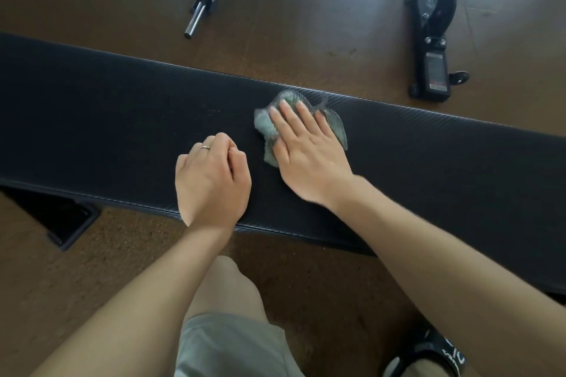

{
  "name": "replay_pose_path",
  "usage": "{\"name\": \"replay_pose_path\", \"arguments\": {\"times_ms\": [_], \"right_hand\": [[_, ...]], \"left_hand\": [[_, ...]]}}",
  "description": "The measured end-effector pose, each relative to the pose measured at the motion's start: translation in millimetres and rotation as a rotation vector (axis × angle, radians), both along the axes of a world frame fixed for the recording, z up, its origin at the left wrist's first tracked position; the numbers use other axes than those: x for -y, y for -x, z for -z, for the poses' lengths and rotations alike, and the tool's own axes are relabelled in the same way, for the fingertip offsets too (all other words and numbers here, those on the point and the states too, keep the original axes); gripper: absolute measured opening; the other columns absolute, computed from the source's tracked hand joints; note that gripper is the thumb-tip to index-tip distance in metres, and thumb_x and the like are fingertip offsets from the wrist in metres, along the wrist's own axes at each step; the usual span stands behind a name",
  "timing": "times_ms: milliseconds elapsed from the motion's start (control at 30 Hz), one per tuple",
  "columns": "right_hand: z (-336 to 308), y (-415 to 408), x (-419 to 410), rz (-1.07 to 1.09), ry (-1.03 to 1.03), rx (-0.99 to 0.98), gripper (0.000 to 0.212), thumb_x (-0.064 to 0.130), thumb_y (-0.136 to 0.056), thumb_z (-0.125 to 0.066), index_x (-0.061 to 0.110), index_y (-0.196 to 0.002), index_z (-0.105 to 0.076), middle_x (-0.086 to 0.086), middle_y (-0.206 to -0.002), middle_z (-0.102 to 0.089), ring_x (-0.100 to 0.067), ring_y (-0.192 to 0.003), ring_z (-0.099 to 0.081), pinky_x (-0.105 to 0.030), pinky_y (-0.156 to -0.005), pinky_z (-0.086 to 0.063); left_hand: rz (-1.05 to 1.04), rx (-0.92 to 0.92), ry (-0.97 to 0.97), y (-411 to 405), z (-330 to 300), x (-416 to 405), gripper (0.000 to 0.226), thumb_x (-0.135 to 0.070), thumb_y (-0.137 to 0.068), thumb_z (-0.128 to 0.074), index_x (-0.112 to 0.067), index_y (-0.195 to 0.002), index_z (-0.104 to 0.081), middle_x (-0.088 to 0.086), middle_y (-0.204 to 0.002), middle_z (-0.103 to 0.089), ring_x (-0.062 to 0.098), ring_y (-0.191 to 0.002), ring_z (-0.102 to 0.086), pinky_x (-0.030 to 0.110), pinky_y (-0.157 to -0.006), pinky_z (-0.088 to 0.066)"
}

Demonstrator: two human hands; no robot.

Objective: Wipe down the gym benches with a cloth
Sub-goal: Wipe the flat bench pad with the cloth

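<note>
While the right hand [306, 144] presses flat, fingers straight, on a crumpled grey-green cloth [335, 124], the wiping looks to be mid-course rather than near its end. That grip is released, not clenched: the palm and straight fingers bear down on the cloth, which lies under and just beyond the fingertips, near the far edge of the black padded counter [428, 144]. Just beside it, on the side toward the person's other arm, the left hand [211, 177] rests on the counter with fingers loosely curled, holding nothing. Faint specks show on the padding beyond the left hand, so that stretch probably awaits a pass; whether the length out past the right hand has been cleaned cannot be told. Other gym equipment [433, 40] stands on the floor beyond, seemingly untouched.
</note>
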State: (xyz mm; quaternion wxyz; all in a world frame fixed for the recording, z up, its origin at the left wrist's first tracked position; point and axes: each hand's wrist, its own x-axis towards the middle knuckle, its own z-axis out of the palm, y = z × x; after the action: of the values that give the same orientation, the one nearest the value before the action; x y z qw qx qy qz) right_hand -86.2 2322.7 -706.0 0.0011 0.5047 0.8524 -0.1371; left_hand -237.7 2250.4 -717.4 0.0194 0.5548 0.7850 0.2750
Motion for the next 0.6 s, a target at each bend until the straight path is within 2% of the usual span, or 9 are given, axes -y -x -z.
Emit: {"name": "replay_pose_path", "arguments": {"times_ms": [133, 233, 333, 433, 533, 600], "right_hand": [[-6.3, -38.2, 86.6, -0.090, 0.009, 0.004, 0.058, 0.043, -0.109, -0.010, 0.028, -0.165, -0.003, 0.006, -0.172, 0.004, -0.014, -0.158, 0.014, -0.042, -0.129, 0.001], [-10.0, -59.2, 119.4, -0.101, 0.027, 0.031, 0.056, 0.044, -0.110, -0.011, 0.031, -0.164, -0.001, 0.009, -0.171, 0.006, -0.010, -0.157, 0.017, -0.040, -0.129, 0.003], [-10.0, -58.3, 86.1, -0.111, 0.009, 0.031, 0.055, 0.043, -0.109, -0.010, 0.034, -0.163, 0.002, 0.010, -0.171, 0.007, -0.009, -0.156, 0.016, -0.035, -0.128, 0.008], [-5.4, -46.2, 10.9, 0.008, -0.031, 0.015, 0.062, 0.044, -0.103, -0.010, 0.030, -0.164, -0.013, 0.006, -0.172, -0.009, -0.015, -0.159, -0.001, -0.039, -0.129, 0.000], [-3.3, -32.1, -47.2, 0.168, 0.038, 0.068, 0.057, 0.040, -0.109, -0.011, 0.031, -0.164, -0.006, 0.009, -0.173, -0.001, -0.014, -0.159, 0.004, -0.039, -0.129, 0.003], [-2.7, -20.0, -48.0, 0.227, 0.054, 0.075, 0.057, 0.039, -0.109, -0.012, 0.030, -0.165, -0.003, 0.007, -0.173, 0.002, -0.016, -0.159, 0.007, -0.039, -0.128, 0.005]], "left_hand": [[0.017, 0.016, -0.008, 0.6, 0.6, 1.1, 0.028, -0.024, -0.098, -0.032, -0.017, -0.079, -0.052, -0.004, -0.071, -0.054, 0.021, -0.066, -0.050, 0.041, -0.075, -0.040], [0.025, 0.020, -0.012, 1.4, 1.2, 1.5, 0.028, -0.022, -0.097, -0.033, -0.017, -0.078, -0.052, -0.004, -0.070, -0.054, 0.021, -0.066, -0.050, 0.043, -0.075, -0.042], [0.035, 0.031, -0.025, 1.7, 0.9, 2.2, 0.028, -0.022, -0.098, -0.033, -0.017, -0.078, -0.052, -0.005, -0.070, -0.053, 0.020, -0.065, -0.050, 0.043, -0.074, -0.042], [0.040, 0.031, -0.032, 2.9, 2.0, 1.8, 0.029, -0.023, -0.098, -0.033, -0.017, -0.079, -0.053, -0.004, -0.071, -0.055, 0.020, -0.066, -0.051, 0.041, -0.074, -0.042], [0.043, 0.031, -0.039, 2.8, 2.2, 1.8, 0.031, -0.025, -0.099, -0.031, -0.017, -0.080, -0.055, -0.003, -0.072, -0.057, 0.019, -0.066, -0.052, 0.040, -0.074, -0.042], [0.040, 0.039, -0.046, 3.7, 2.4, 0.9, 0.031, -0.024, -0.099, -0.032, -0.017, -0.080, -0.055, -0.003, -0.072, -0.056, 0.019, -0.065, -0.051, 0.039, -0.074, -0.042]]}}
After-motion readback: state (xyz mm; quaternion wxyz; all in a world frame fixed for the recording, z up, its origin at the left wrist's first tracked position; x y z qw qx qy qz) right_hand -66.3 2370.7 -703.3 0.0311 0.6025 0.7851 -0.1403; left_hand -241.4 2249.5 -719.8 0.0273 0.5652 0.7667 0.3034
